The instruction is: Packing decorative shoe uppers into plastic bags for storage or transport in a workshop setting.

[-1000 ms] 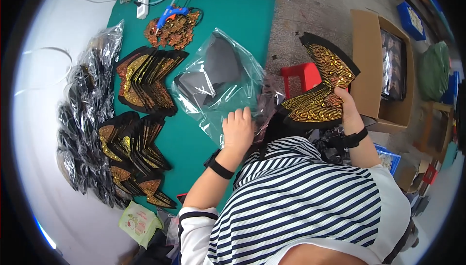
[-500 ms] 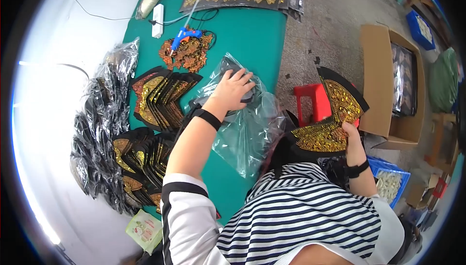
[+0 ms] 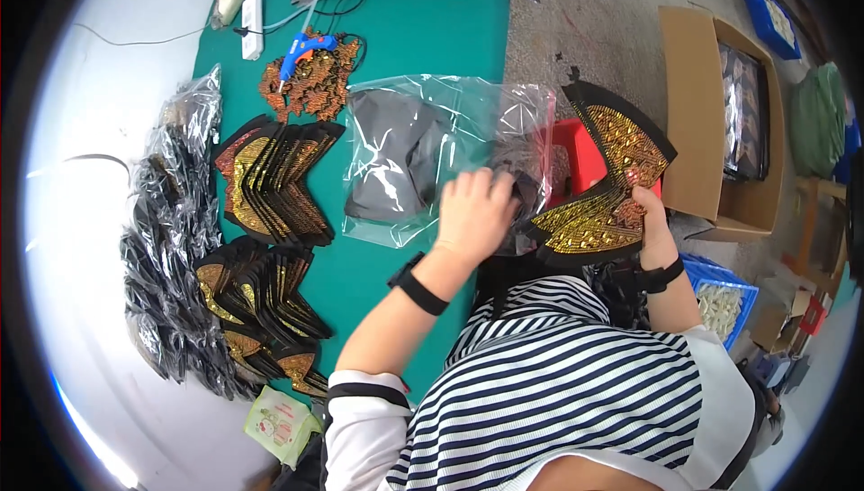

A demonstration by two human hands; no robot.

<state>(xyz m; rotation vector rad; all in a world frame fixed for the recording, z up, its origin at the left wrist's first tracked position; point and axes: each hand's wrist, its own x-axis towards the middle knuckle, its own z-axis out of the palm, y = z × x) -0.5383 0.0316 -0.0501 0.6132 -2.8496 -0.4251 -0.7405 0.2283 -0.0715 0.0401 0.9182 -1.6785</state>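
A clear plastic bag (image 3: 468,117) lies spread across the table's right edge, with a flat dark grey piece (image 3: 382,162) showing through its left part. My left hand (image 3: 472,216) rests over the bag's near right part, fingers bent but apart. Dark bunched material (image 3: 526,180) shows beside those fingertips; what it is I cannot make out. Off the table's edge, my right hand (image 3: 655,212) grips a wide V-shaped black piece covered in gold sequins (image 3: 621,153), thumb on its front. Its other fingers are hidden behind it.
Stacked sequined pieces (image 3: 279,180) stand on the green table (image 3: 423,36), left of the bag. Beyond are a blue glue gun (image 3: 301,54), small orange-gold appliqués (image 3: 310,90) and a power strip (image 3: 253,27). A red stool (image 3: 580,153) and cardboard box (image 3: 688,122) stand at right.
My left hand has moved right and nearer to me. The crumpled bag now lies flatter, its dark contents plainer. My right hand keeps hold of the sequined piece, which sits slightly higher in view.
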